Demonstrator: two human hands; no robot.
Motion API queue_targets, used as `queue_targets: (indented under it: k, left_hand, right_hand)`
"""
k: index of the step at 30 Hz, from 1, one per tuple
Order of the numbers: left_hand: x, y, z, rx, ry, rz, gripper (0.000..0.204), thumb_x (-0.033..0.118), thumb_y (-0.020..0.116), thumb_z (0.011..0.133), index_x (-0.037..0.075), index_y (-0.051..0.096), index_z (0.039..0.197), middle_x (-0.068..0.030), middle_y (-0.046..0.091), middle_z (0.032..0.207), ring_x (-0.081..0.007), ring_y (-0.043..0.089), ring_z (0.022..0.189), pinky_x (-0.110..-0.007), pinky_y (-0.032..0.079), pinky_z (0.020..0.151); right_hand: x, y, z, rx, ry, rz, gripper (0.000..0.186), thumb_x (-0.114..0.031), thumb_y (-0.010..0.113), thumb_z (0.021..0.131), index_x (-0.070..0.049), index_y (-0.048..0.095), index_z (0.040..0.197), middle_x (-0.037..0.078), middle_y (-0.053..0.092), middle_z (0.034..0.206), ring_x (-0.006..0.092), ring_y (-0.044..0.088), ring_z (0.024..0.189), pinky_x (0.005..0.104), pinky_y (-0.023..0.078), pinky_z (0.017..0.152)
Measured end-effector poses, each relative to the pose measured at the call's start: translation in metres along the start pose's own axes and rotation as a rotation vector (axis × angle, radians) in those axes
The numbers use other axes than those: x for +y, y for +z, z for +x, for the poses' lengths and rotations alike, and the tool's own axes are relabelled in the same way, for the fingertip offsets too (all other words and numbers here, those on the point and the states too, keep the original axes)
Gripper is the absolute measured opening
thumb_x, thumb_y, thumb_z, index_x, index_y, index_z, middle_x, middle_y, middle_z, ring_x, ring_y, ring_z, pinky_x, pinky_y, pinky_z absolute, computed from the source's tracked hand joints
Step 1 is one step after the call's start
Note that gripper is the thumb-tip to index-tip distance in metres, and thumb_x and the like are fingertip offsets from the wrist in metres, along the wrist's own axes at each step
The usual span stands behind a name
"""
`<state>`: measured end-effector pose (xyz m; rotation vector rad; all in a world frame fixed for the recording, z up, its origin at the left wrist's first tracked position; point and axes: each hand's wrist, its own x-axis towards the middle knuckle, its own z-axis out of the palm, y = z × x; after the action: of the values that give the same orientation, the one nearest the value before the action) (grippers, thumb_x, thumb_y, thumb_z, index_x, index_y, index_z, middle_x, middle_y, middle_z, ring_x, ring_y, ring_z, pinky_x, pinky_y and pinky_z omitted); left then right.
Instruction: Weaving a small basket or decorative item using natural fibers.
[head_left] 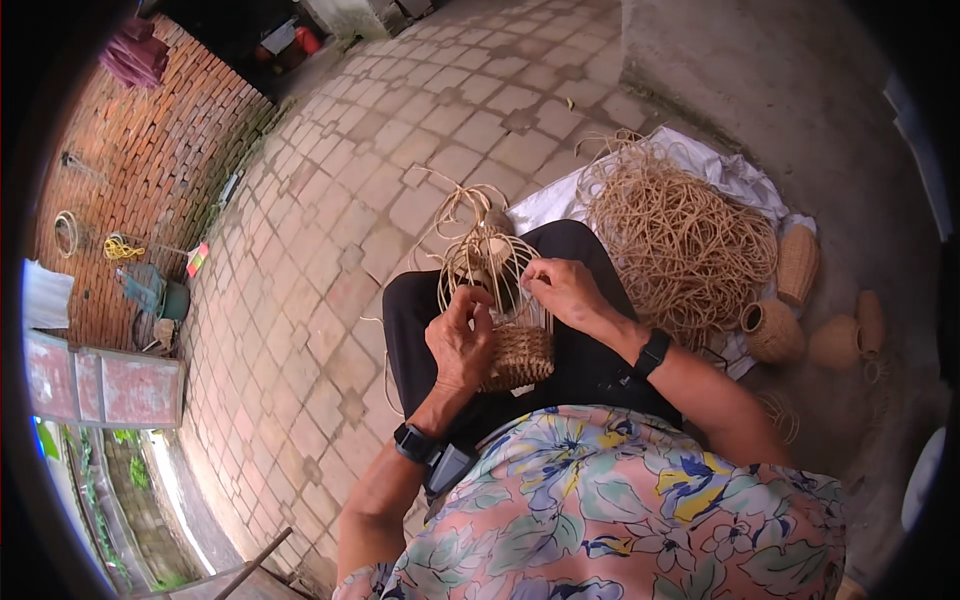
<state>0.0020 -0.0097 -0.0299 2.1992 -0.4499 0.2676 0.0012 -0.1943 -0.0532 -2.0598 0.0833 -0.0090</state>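
Observation:
A partly woven wicker basket [520, 362] rests in my lap between dark-trousered thighs. Its lower wall is closely woven. Long pale cane strands [462, 250] rise from it and arch in loose loops beyond my hands. At the basket's left side, my left hand [462, 340] is closed, fingers curled and thumb pressed in among the strands; its exact hold is partly hidden. My right hand [565, 290] pinches a strand at the upper right of the loops, fingertips together. A rounded woven form [495, 230] shows behind the loops, partly covered by them.
To the right, a big tangled heap of cane [685, 235] lies on a white sheet [545, 205]. Several finished woven vessels, among them a round basket [772, 332] and a tall one [798, 265], lie beside it. Paving [300, 250] stretches left toward a brick wall [150, 150].

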Motion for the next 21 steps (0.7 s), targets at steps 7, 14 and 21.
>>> queue_targets:
  k: [7, 14, 21]
  left_hand:
    - [-0.032, 0.002, -0.017, 0.057, -0.148, -0.483, 0.003, 0.001, 0.051, 0.089, 0.004, 0.051, 0.089, 0.001, 0.05, 0.069, -0.0047, 0.046, 0.062, -0.022, 0.04, 0.056]
    - [-0.018, -0.019, -0.019, 0.005, -0.149, -0.143, 0.008, 0.003, 0.056, 0.087, 0.004, 0.054, 0.095, -0.0026, 0.053, 0.073, -0.013, 0.053, 0.065, -0.027, 0.043, 0.06]
    - [0.017, -0.027, -0.003, -0.06, 0.365, 0.233, 0.013, 0.004, 0.064, 0.077, 0.009, 0.062, 0.088, -0.0062, 0.053, 0.072, -0.026, 0.056, 0.07, -0.035, 0.047, 0.064]
  right_hand:
    - [-0.007, 0.009, -0.004, 0.052, -0.108, 0.069, 0.031, -0.006, 0.058, 0.079, -0.007, 0.055, 0.11, 0.013, 0.065, 0.076, 0.0277, 0.066, 0.065, 0.0377, 0.051, 0.059]
    - [0.0, -0.009, -0.041, -0.125, 0.062, 0.441, 0.023, -0.006, 0.056, 0.086, 0.001, 0.06, 0.108, 0.006, 0.062, 0.074, 0.0084, 0.06, 0.059, 0.023, 0.049, 0.048]
    - [-0.002, -0.035, -0.054, -0.31, 0.112, 0.237, 0.013, -0.006, 0.055, 0.086, 0.002, 0.063, 0.092, 0.006, 0.063, 0.074, 0.0097, 0.061, 0.06, 0.0241, 0.049, 0.047]
